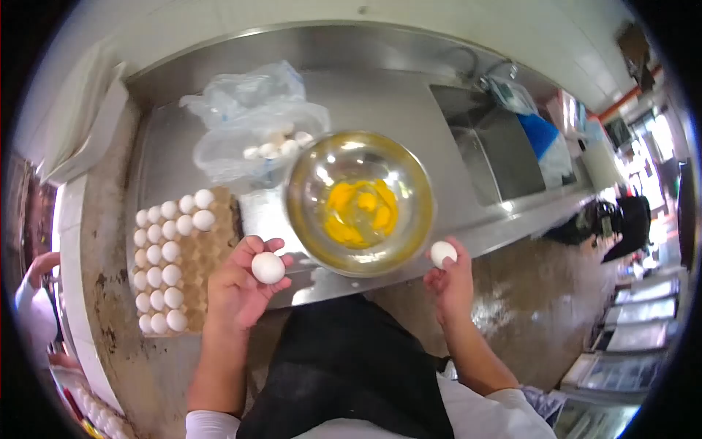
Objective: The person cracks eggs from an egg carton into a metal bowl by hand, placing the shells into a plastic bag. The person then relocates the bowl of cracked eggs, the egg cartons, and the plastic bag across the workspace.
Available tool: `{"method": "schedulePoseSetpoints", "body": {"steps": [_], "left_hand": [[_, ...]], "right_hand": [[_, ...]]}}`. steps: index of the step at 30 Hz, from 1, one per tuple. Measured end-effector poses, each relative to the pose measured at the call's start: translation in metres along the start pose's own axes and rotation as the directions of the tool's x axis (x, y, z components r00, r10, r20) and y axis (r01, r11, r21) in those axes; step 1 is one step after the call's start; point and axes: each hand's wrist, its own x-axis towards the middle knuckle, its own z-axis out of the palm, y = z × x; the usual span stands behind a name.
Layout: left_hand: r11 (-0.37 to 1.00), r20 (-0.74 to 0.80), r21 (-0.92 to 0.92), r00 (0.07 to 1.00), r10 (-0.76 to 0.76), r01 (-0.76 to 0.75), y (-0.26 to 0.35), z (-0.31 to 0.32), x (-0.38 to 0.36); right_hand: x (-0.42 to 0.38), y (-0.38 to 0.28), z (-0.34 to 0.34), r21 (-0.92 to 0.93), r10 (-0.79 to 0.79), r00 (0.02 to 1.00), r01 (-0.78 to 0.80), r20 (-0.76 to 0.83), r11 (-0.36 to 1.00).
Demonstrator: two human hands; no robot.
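Observation:
My left hand [245, 282] is closed around a white egg [268, 268], between the cardboard egg tray and the bowl. Another white egg [443, 254] is gripped by my right hand [451, 282], just off the bowl's lower right rim. Between and beyond my hands stands a wide metal bowl [307, 197] with several yellow yolks [358, 212] and clear egg white at its bottom. On the left, the brown cardboard egg tray [208, 271] carries several rows of white eggs [172, 251], with bare cups along its right side.
Behind the bowl, a clear plastic bag [256, 102] lies with several eggshells [278, 145] on it. The steel counter [365, 95] runs to a sink [486, 150] at the right, where a blue item [537, 134] lies. Part of another person [36, 300] shows at far left.

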Motion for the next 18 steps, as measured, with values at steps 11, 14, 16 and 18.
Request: {"method": "schedulePoseSetpoints", "body": {"steps": [11, 14, 16, 18], "left_hand": [[0.914, -0.086, 0.322, 0.969, -0.233, 0.248, -0.044, 0.035, 0.040], [0.893, 0.007, 0.370, 0.960, -0.280, 0.258, -0.050, 0.041, 0.045], [0.874, 0.046, 0.407, 0.950, -0.308, 0.264, -0.053, 0.039, 0.047], [0.855, 0.051, 0.439, 0.942, -0.331, 0.277, -0.054, 0.040, 0.048]], "right_hand": [[0.005, 0.089, -0.074, -0.768, -0.651, 0.753, 0.473, 0.097, 0.432], [0.014, 0.093, -0.082, -0.827, -0.636, 0.757, 0.447, 0.147, 0.342], [0.018, 0.086, -0.075, -0.852, -0.585, 0.789, 0.427, 0.188, 0.302], [0.013, 0.072, -0.068, -0.789, -0.643, 0.749, 0.489, 0.160, 0.372]]}}
